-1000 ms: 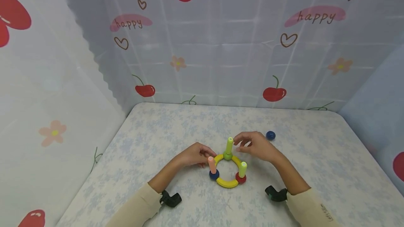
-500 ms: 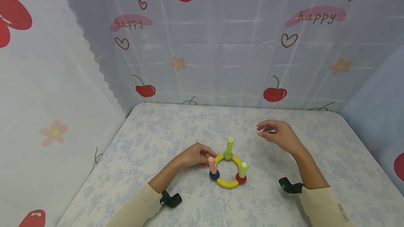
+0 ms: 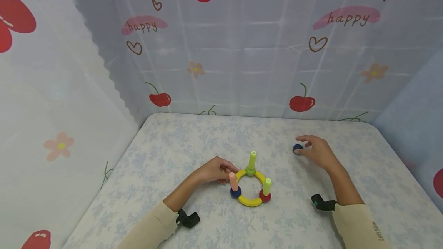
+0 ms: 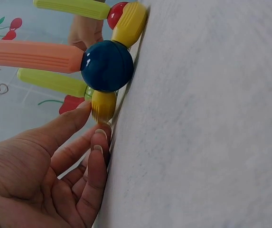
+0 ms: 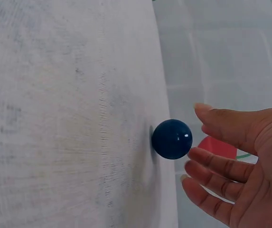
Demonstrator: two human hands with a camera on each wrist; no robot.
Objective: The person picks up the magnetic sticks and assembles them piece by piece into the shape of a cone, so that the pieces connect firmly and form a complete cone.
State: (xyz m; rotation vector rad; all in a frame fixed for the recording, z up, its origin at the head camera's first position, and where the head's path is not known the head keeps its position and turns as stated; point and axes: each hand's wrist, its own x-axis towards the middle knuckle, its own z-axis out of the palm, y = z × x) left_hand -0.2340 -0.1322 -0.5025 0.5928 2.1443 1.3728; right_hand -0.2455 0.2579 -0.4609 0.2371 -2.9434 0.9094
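Observation:
A toy ring of yellow curved rods and coloured balls stands on the table, with three upright rods. At its left side, my left hand pinches a yellow curved rod between thumb and fingers, beside the dark blue ball that bears a salmon rod. Farther back on the right, my right hand is at a loose blue ball. In the right wrist view its thumb and fingers are spread beside that ball, not closed round it.
Light green rods rise from the green ball and the red ball of the ring. The table has a pale floral cover. A printed curtain hangs behind its back edge.
My right hand has left the ring's green rod and moved right and back to the loose blue ball, its fingers now spread wider. The left hand and the ring have stayed put.

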